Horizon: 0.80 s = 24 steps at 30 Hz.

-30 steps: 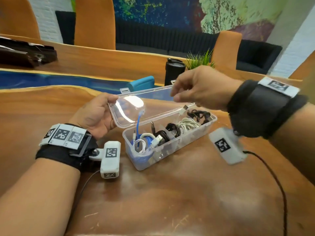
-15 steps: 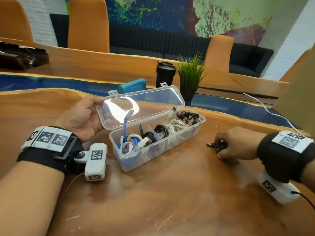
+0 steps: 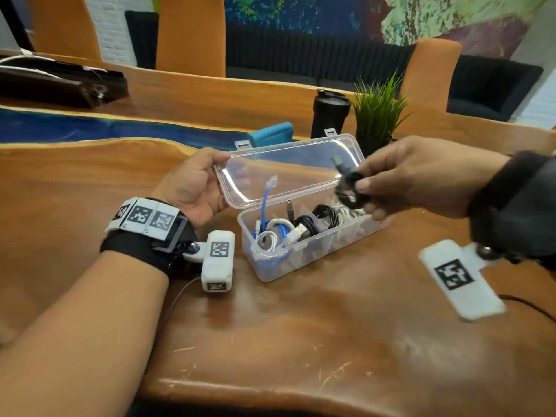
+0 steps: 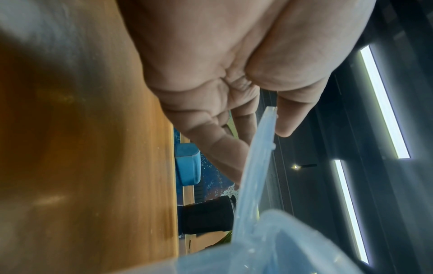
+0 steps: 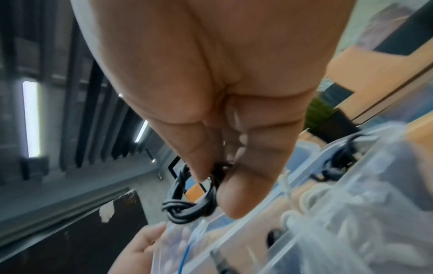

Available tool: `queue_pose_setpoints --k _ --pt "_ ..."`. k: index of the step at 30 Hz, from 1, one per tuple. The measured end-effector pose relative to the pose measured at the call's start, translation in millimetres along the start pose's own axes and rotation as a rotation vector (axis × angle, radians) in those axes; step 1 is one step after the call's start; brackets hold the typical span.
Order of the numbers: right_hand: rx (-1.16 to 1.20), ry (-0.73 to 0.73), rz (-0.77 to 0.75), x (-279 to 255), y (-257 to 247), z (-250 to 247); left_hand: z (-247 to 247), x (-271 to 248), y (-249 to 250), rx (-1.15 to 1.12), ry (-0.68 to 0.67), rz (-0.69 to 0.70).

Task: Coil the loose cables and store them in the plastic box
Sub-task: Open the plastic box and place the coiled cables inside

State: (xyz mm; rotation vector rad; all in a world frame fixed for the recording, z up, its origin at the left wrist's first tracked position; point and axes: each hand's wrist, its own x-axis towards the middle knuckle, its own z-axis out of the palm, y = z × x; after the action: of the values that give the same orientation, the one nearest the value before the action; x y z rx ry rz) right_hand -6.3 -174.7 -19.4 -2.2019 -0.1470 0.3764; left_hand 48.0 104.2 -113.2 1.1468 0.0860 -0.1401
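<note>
A clear plastic box (image 3: 304, 254) is set on the wooden desk (image 3: 301, 341), its hinged lid (image 3: 285, 167) raised and tilted back. The lid's left edge is pinched by the left hand (image 3: 192, 188), thumb on the near face and fingers behind it; in the left wrist view the thin edge of the lid (image 4: 260, 148) is seen caught between the thumb and the fingers (image 4: 225, 140). A small coil of black cable (image 3: 350, 191) is pinched in the grip of the right hand (image 3: 421, 179), between the thumb and the fingertips, and is held in the air above the right half of the open box, not touching it. In the right wrist view the same coil (image 5: 192, 200) is seen hanging from the pinched fingertips (image 5: 236, 196), with the box's compartments below it.

Inside the box, divided into compartments, coiled cables are already stored: a blue cable (image 3: 270, 227) with its clear plug standing upright and a white cable (image 3: 266, 240) at the left end, black cables (image 3: 316, 218) in the middle, and pale cables at the right end, partly hidden by the right hand.

Behind the box, a black cup (image 3: 329, 114), a small green plant (image 3: 377, 112) and a blue case (image 3: 272, 135) are seen on the desk.
</note>
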Motion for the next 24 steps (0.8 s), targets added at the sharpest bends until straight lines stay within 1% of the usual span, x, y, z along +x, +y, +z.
queue_pose_setpoints --k 2,6,8,12,14,16,20,21,24 --pt "-0.157 0.024 -0.017 14.1 -9.6 21.3 -2.1 1.5 0.0 0.005 0.000 0.005" --pt "-0.621 0.109 -0.137 37.2 -19.4 53.0 -4.5 4.4 -0.6 0.011 -0.011 0.009" --pt "-0.758 0.120 -0.159 41.4 -22.4 59.9 -5.5 5.7 -0.7 0.014 -0.017 0.003" --pt "-0.884 0.155 -0.139 43.1 -25.2 58.5 -5.5 5.7 0.1 0.024 -0.025 -0.001" --pt "-0.931 0.134 -0.147 44.2 -26.4 63.2 -4.4 4.2 0.3 0.022 -0.018 0.011" --pt "-0.997 0.119 -0.174 45.3 -26.2 70.7 -2.3 2.6 0.0 0.019 -0.016 0.022" --pt "-1.096 0.203 -0.255 43.8 -31.2 71.3 -0.9 1.0 0.7 0.012 -0.032 0.044" --pt "-1.108 0.205 -0.262 44.2 -33.1 70.8 -1.4 1.0 0.7 0.014 -0.036 0.048" --pt "-1.091 0.148 -0.228 47.9 -31.5 81.2 0.8 -0.7 0.7 0.013 -0.037 0.041"
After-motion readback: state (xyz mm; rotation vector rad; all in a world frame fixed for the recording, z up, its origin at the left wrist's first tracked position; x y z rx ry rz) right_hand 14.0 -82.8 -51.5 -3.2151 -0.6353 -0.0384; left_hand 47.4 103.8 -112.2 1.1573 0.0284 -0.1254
